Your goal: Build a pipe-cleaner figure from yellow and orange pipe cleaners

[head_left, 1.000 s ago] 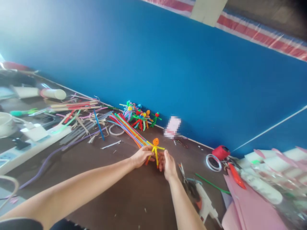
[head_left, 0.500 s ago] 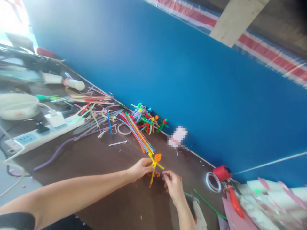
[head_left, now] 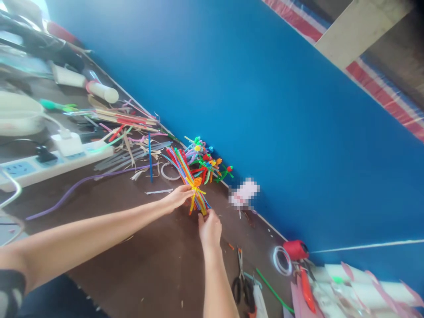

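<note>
My left hand [head_left: 180, 197] pinches a small pipe-cleaner figure [head_left: 194, 189] with an orange head and yellow limbs. The figure is held over a long bundle of coloured pipe cleaners [head_left: 179, 160] lying on the brown table. At the near end of that bundle, my right hand [head_left: 211, 227] has its fingers closed round the pipe-cleaner tips; how many it grips is hidden. Just beyond the bundle, against the blue panel, sits a cluster of finished pipe-cleaner figures [head_left: 207, 161] in green, red, orange and purple.
Scissors [head_left: 241, 278] and a green pipe cleaner [head_left: 273, 289] lie at the near right. A white tape ring [head_left: 282, 260] stands by a red spool [head_left: 296, 250]. To the left are a power strip [head_left: 33, 170], a purple pipe cleaner [head_left: 82, 182] and loose scraps. The blue panel [head_left: 232, 97] rises behind.
Both hands have moved away from me and leftward to the bundle, the left carrying the yellow-and-orange figure. My right hand has closed at the bundle's near end. The scissors now show.
</note>
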### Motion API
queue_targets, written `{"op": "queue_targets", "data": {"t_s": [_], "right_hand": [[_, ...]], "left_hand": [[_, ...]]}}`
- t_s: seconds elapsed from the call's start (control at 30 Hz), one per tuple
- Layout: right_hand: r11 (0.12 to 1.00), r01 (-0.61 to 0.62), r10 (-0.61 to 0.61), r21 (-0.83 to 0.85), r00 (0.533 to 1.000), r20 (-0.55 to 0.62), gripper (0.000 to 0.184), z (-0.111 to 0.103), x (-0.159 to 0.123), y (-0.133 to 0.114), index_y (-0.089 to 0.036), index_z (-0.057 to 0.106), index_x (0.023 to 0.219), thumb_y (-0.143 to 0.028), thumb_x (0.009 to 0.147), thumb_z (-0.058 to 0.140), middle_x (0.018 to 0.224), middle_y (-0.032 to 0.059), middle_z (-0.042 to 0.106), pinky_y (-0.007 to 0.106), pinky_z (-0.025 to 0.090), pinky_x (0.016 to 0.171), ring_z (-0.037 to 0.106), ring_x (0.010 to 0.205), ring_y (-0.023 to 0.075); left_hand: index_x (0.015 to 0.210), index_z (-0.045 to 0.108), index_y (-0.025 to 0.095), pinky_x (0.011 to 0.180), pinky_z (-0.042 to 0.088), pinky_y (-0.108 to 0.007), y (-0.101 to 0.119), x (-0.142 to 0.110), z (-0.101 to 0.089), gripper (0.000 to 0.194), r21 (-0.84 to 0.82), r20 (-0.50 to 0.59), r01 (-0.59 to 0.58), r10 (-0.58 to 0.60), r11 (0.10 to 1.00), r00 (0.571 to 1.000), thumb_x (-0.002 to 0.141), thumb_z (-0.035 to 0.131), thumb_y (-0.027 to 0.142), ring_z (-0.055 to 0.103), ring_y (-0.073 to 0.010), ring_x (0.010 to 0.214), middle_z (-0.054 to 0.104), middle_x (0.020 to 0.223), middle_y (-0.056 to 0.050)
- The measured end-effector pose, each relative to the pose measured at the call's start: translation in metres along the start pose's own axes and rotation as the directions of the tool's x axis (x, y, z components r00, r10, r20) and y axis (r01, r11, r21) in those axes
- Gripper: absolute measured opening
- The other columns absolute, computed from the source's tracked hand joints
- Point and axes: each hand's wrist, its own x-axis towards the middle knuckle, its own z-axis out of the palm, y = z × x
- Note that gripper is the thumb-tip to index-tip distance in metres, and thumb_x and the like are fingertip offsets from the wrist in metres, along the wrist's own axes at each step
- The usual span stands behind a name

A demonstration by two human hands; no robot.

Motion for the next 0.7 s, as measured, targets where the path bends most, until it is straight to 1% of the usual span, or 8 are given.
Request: {"op": "queue_targets", "data": {"t_s": [0.2, 0.33, 0.43, 0.53, 0.6, 0.63, 0.67, 0.7], "right_hand": [[0.99, 0.034, -0.032, -0.14, 0.999, 0.013, 0.019, 0.0, -0.001, 0.001, -0.015, 0.064, 0.081, -0.019, 0.079, 0.045, 0.077, 0.0105, 0.068, 0.023, 0.039, 0.058, 0.064, 0.067, 0.018], [0.976, 0.058, -0.053, -0.208, 0.998, 0.031, 0.022, -0.012, -0.007, 0.002, -0.016, 0.065, 0.079, -0.019, 0.081, 0.043, 0.071, 0.0095, 0.068, 0.023, 0.037, 0.055, 0.063, 0.061, 0.018], [0.971, 0.071, -0.065, -0.229, 0.997, 0.035, 0.026, -0.027, -0.019, 0.013, -0.018, 0.064, 0.074, -0.019, 0.082, 0.04, 0.07, 0.0075, 0.067, 0.022, 0.037, 0.055, 0.062, 0.062, 0.017], [0.987, 0.061, -0.055, -0.146, 0.997, 0.045, 0.029, -0.05, -0.034, 0.046, -0.02, 0.065, 0.075, -0.026, 0.082, 0.038, 0.071, 0.0059, 0.067, 0.022, 0.039, 0.058, 0.062, 0.065, 0.017], [1.0, -0.021, 0.022, -0.018, 0.998, 0.057, 0.029, -0.07, -0.045, 0.082, -0.02, 0.067, 0.076, -0.034, 0.078, 0.041, 0.072, 0.0065, 0.068, 0.024, 0.042, 0.061, 0.062, 0.067, 0.0188], [0.992, -0.113, 0.109, 0.062, 0.992, 0.067, 0.029, -0.082, -0.05, 0.103, -0.019, 0.067, 0.074, -0.038, 0.074, 0.046, 0.069, 0.0072, 0.067, 0.025, 0.043, 0.059, 0.061, 0.064, 0.0195], [0.961, -0.237, 0.229, 0.145, 0.971, 0.068, 0.03, -0.094, -0.056, 0.124, -0.018, 0.068, 0.072, -0.041, 0.068, 0.05, 0.064, 0.0078, 0.066, 0.026, 0.044, 0.053, 0.06, 0.056, 0.0195], [0.904, -0.365, 0.367, 0.221, 0.93, 0.032, 0.031, -0.106, -0.062, 0.145, -0.017, 0.067, 0.071, -0.043, 0.062, 0.053, 0.059, 0.0077, 0.065, 0.027, 0.043, 0.048, 0.057, 0.048, 0.019]], "left_hand": [[0.077, 0.06, 0.015, 0.044, 0.037, -0.021, 0.002, 0.006, 0.002, 0.024, 0.107, 0.103, 0.024, -0.035, 0.994, 0.994, 0.065, 0.058, 0.034, 0.055, -0.0163, 0.061, 0.062, 0.071, -0.003], [0.067, 0.056, 0.016, 0.043, 0.037, -0.02, 0.002, 0.016, 0.005, 0.018, 0.168, 0.118, 0.006, -0.026, 0.986, 0.993, 0.063, 0.059, 0.033, 0.054, -0.016, 0.061, 0.062, 0.071, -0.002], [0.065, 0.053, 0.017, 0.043, 0.037, -0.019, 0.001, 0.025, 0.006, 0.017, 0.203, 0.11, 0.001, -0.024, 0.979, 0.994, 0.065, 0.056, 0.034, 0.052, -0.0146, 0.059, 0.062, 0.074, -0.002], [0.071, 0.053, 0.017, 0.043, 0.038, -0.018, 0.001, 0.031, 0.006, 0.017, 0.222, 0.111, 0.007, -0.033, 0.975, 0.993, 0.068, 0.053, 0.033, 0.052, -0.0141, 0.061, 0.063, 0.084, -0.004], [0.073, 0.053, 0.016, 0.044, 0.038, -0.018, 0.002, 0.032, 0.005, 0.017, 0.225, 0.116, 0.015, -0.042, 0.974, 0.992, 0.069, 0.052, 0.032, 0.053, -0.0144, 0.064, 0.064, 0.088, -0.005], [0.074, 0.054, 0.016, 0.044, 0.038, -0.018, 0.002, 0.032, 0.004, 0.017, 0.224, 0.119, 0.018, -0.046, 0.974, 0.992, 0.069, 0.052, 0.032, 0.053, -0.0144, 0.065, 0.064, 0.089, -0.005], [0.075, 0.054, 0.016, 0.044, 0.038, -0.018, 0.002, 0.032, 0.004, 0.017, 0.221, 0.12, 0.021, -0.048, 0.975, 0.992, 0.069, 0.052, 0.032, 0.053, -0.0143, 0.065, 0.064, 0.089, -0.005], [0.075, 0.055, 0.016, 0.044, 0.038, -0.017, 0.002, 0.032, 0.003, 0.017, 0.216, 0.118, 0.023, -0.05, 0.976, 0.992, 0.068, 0.053, 0.032, 0.054, -0.014, 0.065, 0.064, 0.089, -0.005]]}}
